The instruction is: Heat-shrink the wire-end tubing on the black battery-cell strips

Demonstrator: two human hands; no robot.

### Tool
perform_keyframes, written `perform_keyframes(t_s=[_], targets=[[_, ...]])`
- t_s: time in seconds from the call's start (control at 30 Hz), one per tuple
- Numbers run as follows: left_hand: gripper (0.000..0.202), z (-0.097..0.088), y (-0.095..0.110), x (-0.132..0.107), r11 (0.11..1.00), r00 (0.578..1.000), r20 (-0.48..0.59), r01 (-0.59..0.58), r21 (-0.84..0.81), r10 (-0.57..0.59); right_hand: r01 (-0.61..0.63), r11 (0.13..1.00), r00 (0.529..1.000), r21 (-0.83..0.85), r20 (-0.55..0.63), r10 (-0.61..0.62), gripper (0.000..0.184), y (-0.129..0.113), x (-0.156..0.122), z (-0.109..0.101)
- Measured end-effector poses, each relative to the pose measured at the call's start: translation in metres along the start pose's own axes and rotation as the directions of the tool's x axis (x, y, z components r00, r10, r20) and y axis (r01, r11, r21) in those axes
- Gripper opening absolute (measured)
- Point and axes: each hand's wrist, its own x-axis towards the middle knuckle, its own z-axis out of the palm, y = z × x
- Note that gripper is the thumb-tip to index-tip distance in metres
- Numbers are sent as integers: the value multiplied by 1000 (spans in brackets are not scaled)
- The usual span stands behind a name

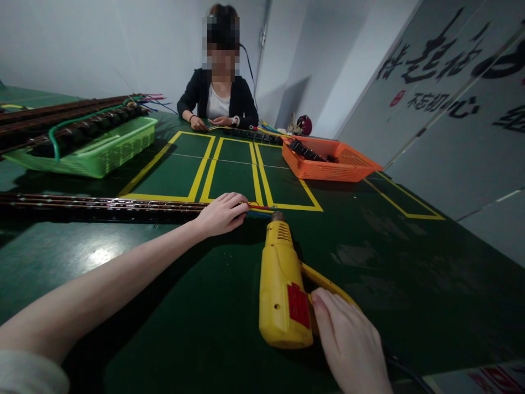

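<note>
A yellow heat gun point(283, 279) with a red label is gripped by its handle in my right hand point(348, 334). Its metal nozzle points away from me, at the ends of several coloured wires point(262, 209). These red, yellow and blue wires come out of the right end of a long dark bar with copper-brown strips point(102, 209), which lies across the table. My left hand point(225, 214) is closed over that end where the wires emerge. Part of the wires is hidden beneath its fingers.
Further bars with wires point(82, 123) rest on a green basket point(102, 150) at left. An orange basket point(340, 164) holds black parts at right. Across the green table point(229, 328), a person point(219, 93) handles another wired strip. A black cord point(406, 369) runs at lower right.
</note>
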Motion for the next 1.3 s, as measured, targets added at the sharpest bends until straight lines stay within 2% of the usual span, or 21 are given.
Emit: perform_keyframes(t_s=[0.23, 0.53, 0.73, 0.97, 1.03, 1.13, 1.2, 1.3], targets=[[24, 3, -1, 0, 1000, 1000, 3, 3, -12, -3, -41, 998, 999, 45, 16, 40, 40, -31, 1, 8], [21, 8, -3, 1, 999, 1000, 1, 30, -42, -30, -45, 996, 999, 75, -5, 45, 32, -67, 0, 16], [18, 7, -4, 0, 998, 1000, -2, 14, -58, -15, -56, 993, 998, 103, 2, 57, 32, -73, 1, 13], [17, 7, -4, 0, 999, 1000, 10, 4, -32, -4, -72, 985, 997, 156, -21, 76, 42, -71, -1, 15], [17, 7, -4, 0, 1000, 1000, 13, 6, -24, -5, -58, 972, 998, 228, -14, 63, 50, -70, -3, 14], [16, 6, -4, 0, 1000, 1000, 18, 1, -17, 0, 4, 953, 1000, 302, 18, -10, 82, -71, 1, 10], [16, 5, -4, 0, 1000, 1000, 21, -7, -17, 7, 25, 959, 994, 282, 96, -54, 104, -76, 7, 5], [17, 4, -3, 1, 1000, 999, 34, -13, -7, 13, -21, 963, 960, 270, 274, -56, 129, -84, 18, -2]])
